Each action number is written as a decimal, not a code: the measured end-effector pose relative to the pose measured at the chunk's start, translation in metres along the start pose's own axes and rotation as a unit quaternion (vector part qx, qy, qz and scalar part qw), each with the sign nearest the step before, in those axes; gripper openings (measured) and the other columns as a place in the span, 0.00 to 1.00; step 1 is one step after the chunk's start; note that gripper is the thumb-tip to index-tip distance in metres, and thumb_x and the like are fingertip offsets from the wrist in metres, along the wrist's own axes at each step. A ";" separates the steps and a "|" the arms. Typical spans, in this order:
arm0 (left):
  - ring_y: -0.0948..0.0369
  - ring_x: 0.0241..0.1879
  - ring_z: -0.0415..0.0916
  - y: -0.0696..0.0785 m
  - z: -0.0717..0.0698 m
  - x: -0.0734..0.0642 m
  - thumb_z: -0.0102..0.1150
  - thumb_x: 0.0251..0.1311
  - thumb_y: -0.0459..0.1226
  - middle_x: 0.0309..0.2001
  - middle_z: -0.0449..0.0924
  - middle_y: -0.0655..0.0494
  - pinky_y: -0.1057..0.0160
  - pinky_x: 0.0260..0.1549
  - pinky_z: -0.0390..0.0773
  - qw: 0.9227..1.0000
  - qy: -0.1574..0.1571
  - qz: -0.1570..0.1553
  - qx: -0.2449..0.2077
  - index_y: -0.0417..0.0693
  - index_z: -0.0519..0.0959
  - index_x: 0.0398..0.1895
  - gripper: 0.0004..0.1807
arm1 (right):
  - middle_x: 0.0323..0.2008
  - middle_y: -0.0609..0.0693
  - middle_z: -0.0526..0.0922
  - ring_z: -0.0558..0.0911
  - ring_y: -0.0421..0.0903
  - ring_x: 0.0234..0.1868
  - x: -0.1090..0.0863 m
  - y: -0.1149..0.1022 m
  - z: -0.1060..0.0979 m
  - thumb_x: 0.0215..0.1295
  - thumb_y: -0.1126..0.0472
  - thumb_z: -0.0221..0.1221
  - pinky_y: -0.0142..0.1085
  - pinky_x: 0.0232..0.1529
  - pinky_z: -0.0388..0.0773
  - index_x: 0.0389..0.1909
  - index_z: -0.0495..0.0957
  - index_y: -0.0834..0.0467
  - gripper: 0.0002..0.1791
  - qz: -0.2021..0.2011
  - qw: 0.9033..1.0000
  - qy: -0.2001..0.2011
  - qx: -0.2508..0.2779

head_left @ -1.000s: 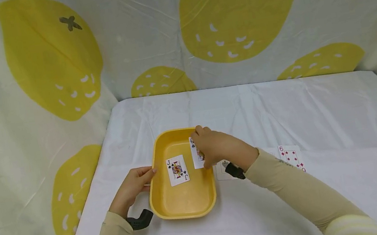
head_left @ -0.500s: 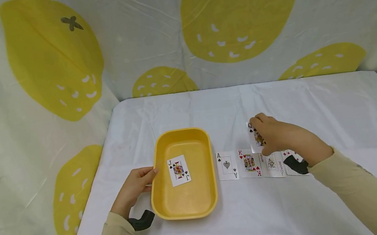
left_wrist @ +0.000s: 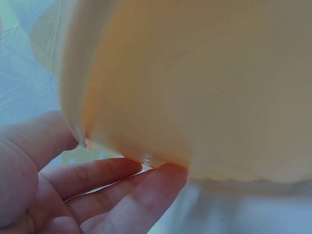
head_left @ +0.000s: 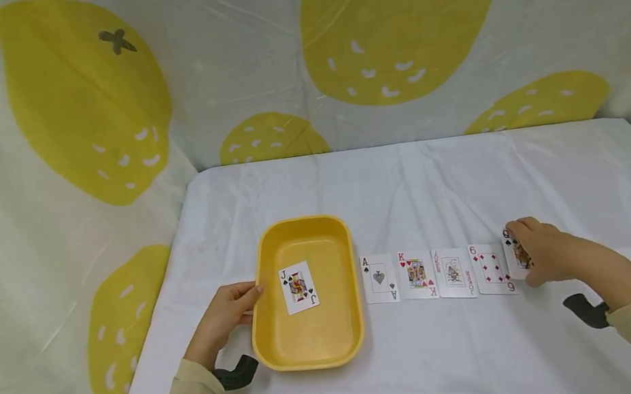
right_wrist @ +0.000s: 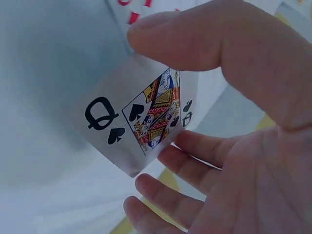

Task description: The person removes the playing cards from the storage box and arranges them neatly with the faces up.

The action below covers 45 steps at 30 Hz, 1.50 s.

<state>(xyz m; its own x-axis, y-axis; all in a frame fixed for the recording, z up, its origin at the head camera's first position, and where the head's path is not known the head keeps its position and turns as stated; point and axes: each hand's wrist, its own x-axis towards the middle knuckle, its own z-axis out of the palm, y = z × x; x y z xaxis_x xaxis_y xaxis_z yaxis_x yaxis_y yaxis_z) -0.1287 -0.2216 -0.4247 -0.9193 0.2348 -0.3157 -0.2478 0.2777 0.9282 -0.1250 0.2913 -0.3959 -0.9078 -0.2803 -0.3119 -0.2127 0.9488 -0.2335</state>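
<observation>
My left hand point(head_left: 225, 320) pinches the left rim of a yellow plastic tray point(head_left: 313, 338), thumb at the rim and fingers against the outer side. Inside that tray a jack of spades point(head_left: 299, 287) lies face up. Over on the right, my right hand point(head_left: 560, 254) holds a queen of spades point(right_wrist: 146, 114) between thumb and fingers. The queen is at the right end of a row of face-up cards, beside the six of diamonds point(head_left: 492, 269). Part of the queen is hidden by the hand in the head view.
Between tray and six lie an ace of spades point(head_left: 379, 278), a king of hearts point(head_left: 417, 274) and a joker point(head_left: 453, 273). A white cloth point(head_left: 440, 356) covers the table. Behind it hangs a lemon-print curtain point(head_left: 245, 63).
My right hand has carried the queen of spades out of the tray, rightward past the row, to beside the six. The left hand and tray have stayed in place.
</observation>
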 end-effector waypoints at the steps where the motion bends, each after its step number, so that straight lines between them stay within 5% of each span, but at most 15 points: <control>1: 0.58 0.32 0.78 0.000 0.000 0.000 0.53 0.61 0.43 0.38 0.79 0.45 0.60 0.31 0.80 1.000 0.003 -0.005 0.001 0.29 0.73 0.50 0.24 | 0.52 0.73 0.58 0.63 0.71 0.47 -0.001 0.004 0.004 0.32 0.66 0.69 0.60 0.41 0.68 0.56 0.54 0.75 0.48 0.001 1.000 -0.001 0.001; 13: 0.57 0.33 0.78 -0.004 0.000 0.002 0.52 0.62 0.42 0.40 0.79 0.43 0.60 0.32 0.80 1.000 0.007 -0.015 -0.005 0.27 0.71 0.52 0.24 | 0.54 0.71 0.54 0.57 0.76 0.49 -0.006 0.018 0.027 0.34 0.73 0.63 0.63 0.42 0.65 0.58 0.51 0.74 0.46 0.019 0.999 -0.030 0.022; 26: 0.57 0.33 0.78 -0.002 0.001 0.001 0.52 0.62 0.42 0.40 0.79 0.43 0.60 0.32 0.80 1.000 0.014 -0.018 0.001 0.28 0.71 0.52 0.25 | 0.54 0.74 0.54 0.55 0.75 0.52 -0.006 0.009 0.019 0.35 0.71 0.67 0.66 0.46 0.61 0.57 0.51 0.74 0.47 0.000 1.000 -0.007 0.002; 35: 0.55 0.33 0.79 -0.001 0.001 0.001 0.52 0.62 0.42 0.41 0.78 0.41 0.60 0.32 0.80 1.000 0.012 -0.018 0.001 0.28 0.71 0.52 0.24 | 0.57 0.73 0.58 0.56 0.70 0.57 0.009 -0.026 -0.003 0.44 0.53 0.68 0.65 0.54 0.50 0.59 0.55 0.73 0.47 -0.031 0.998 0.030 -0.050; 45: 0.55 0.34 0.79 0.001 0.001 0.000 0.52 0.62 0.41 0.42 0.78 0.40 0.59 0.32 0.79 1.000 0.010 -0.018 -0.005 0.26 0.70 0.52 0.24 | 0.61 0.69 0.57 0.54 0.65 0.61 0.032 -0.091 -0.023 0.52 0.51 0.64 0.59 0.60 0.44 0.62 0.53 0.73 0.46 -0.098 0.994 0.040 -0.039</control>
<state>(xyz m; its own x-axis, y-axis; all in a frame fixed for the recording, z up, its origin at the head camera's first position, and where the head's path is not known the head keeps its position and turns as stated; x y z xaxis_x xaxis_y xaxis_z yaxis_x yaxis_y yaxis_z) -0.1282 -0.2208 -0.4240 -0.9160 0.2054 -0.3446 -0.2833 0.2767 0.9182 -0.1425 0.1993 -0.3636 -0.8709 -0.4517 -0.1934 -0.4133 0.8863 -0.2089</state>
